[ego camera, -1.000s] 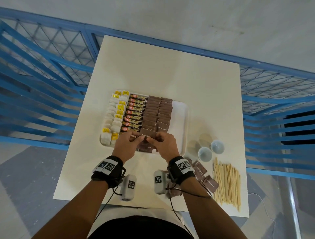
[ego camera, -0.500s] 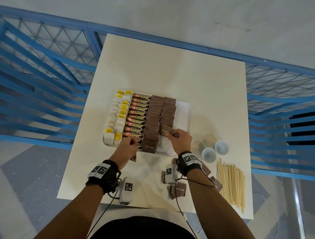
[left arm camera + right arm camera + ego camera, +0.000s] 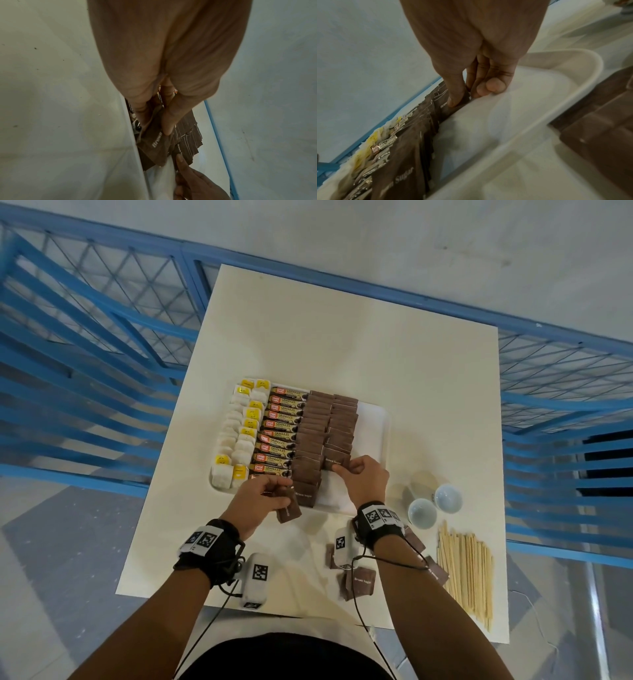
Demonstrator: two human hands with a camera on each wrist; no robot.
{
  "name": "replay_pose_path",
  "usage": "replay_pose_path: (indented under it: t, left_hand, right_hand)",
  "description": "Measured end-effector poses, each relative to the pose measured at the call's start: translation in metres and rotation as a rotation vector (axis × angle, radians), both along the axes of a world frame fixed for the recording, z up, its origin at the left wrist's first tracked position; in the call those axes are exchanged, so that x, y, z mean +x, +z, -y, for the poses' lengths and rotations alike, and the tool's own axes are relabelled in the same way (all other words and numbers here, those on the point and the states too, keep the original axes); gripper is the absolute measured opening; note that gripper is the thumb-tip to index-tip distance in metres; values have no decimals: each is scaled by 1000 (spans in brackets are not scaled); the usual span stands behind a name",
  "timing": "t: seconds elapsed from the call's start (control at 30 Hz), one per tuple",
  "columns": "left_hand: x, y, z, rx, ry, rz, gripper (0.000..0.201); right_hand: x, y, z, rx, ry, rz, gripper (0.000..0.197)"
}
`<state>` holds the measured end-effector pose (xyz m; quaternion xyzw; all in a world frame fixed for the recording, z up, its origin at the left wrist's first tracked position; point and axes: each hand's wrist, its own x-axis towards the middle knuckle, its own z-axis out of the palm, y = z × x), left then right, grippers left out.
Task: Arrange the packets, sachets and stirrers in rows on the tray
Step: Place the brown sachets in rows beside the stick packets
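A white tray [image 3: 376, 433] on the table carries rows of white and yellow tea bags [image 3: 239, 436], coffee granule sticks [image 3: 279, 433] and brown sugar sachets [image 3: 313, 436]. My left hand [image 3: 270, 501] grips a small stack of brown sugar sachets [image 3: 289, 510] at the tray's near edge; the left wrist view shows my thumb pressing the stack [image 3: 154, 146]. My right hand [image 3: 359, 474] pinches a single brown sachet [image 3: 337, 462] at the near end of the right-hand brown row, also seen as a sachet [image 3: 453, 106] in the right wrist view.
Loose brown sachets [image 3: 359, 580] lie on the table near my right wrist. A bundle of wooden stirrers [image 3: 467, 566] lies at the right front. Two small white cups [image 3: 435, 505] stand right of the tray. Blue railings surround the table.
My hands have parted: the right one moved right and forward with one sachet to the end of the second brown row, while the left one drew back a little with its stack.
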<state>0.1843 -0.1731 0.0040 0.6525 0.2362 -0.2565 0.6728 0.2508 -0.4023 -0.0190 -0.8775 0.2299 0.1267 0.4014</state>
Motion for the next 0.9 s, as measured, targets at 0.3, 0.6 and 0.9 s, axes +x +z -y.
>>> replay_pose_path:
  t: [0.3, 0.6, 0.9]
  left_hand:
    - [0, -1, 2, -29, 113, -15, 29]
    - [6, 6, 7, -39, 276, 29, 16]
    - [9, 8, 14, 22, 278, 102, 13]
  right_hand:
    - [-1, 5, 1, 12, 10, -17, 34]
    - [-18, 21, -12, 47, 43, 143, 15]
    - [-25, 31, -37, 268, 476, 12, 14]
